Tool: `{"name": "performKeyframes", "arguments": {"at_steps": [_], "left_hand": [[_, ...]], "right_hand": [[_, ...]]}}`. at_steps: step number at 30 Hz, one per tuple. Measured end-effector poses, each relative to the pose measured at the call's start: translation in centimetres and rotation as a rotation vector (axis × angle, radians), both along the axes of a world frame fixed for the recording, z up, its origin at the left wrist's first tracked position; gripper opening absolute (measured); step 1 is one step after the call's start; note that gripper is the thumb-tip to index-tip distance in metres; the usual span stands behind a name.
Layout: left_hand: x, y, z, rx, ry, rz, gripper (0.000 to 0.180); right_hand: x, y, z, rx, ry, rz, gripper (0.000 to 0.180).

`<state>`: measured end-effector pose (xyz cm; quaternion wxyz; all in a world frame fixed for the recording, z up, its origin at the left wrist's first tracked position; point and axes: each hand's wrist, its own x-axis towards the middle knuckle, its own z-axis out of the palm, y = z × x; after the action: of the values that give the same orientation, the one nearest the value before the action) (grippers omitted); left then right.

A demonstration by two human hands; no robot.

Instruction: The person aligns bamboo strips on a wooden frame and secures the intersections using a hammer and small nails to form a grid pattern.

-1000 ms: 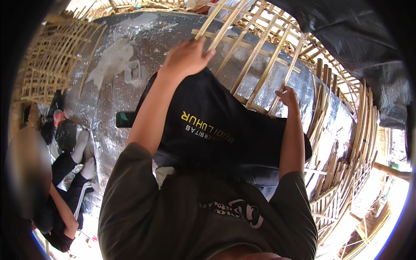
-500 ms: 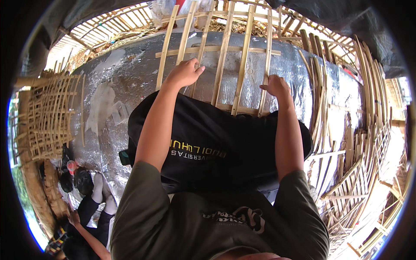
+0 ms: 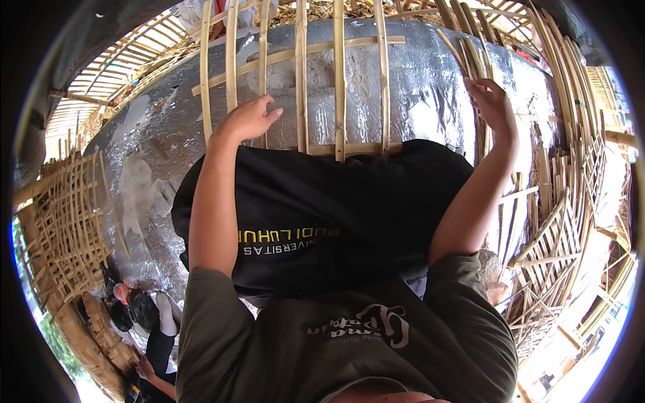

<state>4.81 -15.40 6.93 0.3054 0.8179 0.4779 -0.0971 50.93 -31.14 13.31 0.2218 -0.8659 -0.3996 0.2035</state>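
I lean over a big rounded form wrapped in silver foil [image 3: 416,87]. A lattice of bamboo slats [image 3: 339,80] lies over its top. My left hand [image 3: 247,119] rests on the lattice's left side, fingers curled around an upright slat. My right hand [image 3: 492,102] is spread flat against the curved slats [image 3: 564,134] on the form's right flank. A black cloth with yellow print [image 3: 322,215] is draped over the form between my arms, under my chest.
A woven bamboo panel [image 3: 60,228] stands at the left. Below it another person in dark clothes [image 3: 151,336] crouches on the ground. Loose bamboo strips [image 3: 557,255] pile up at the right. More bamboo framework [image 3: 121,67] runs overhead.
The view has swung so the lattice sits centred. My right hand has shifted from the lattice out to the curved slats on the right. My left hand stays on the lattice.
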Motion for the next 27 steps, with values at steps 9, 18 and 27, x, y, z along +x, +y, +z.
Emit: {"name": "performKeyframes", "arguments": {"at_steps": [9, 18, 27], "left_hand": [[3.3, -2.8, 1.6, 0.0, -0.266, -0.101, 0.035], [4.1, -4.1, 0.5, 0.086, -0.288, -0.203, 0.033], [3.8, -3.9, 0.9, -0.007, -0.176, -0.211, 0.033]], "right_hand": [[0.3, -3.3, -1.6, -0.308, 0.197, -0.023, 0.061], [5.4, -8.4, -0.3, -0.282, 0.238, -0.176, 0.055], [4.1, -18.2, -17.1, -0.108, 0.088, 0.149, 0.024]]}}
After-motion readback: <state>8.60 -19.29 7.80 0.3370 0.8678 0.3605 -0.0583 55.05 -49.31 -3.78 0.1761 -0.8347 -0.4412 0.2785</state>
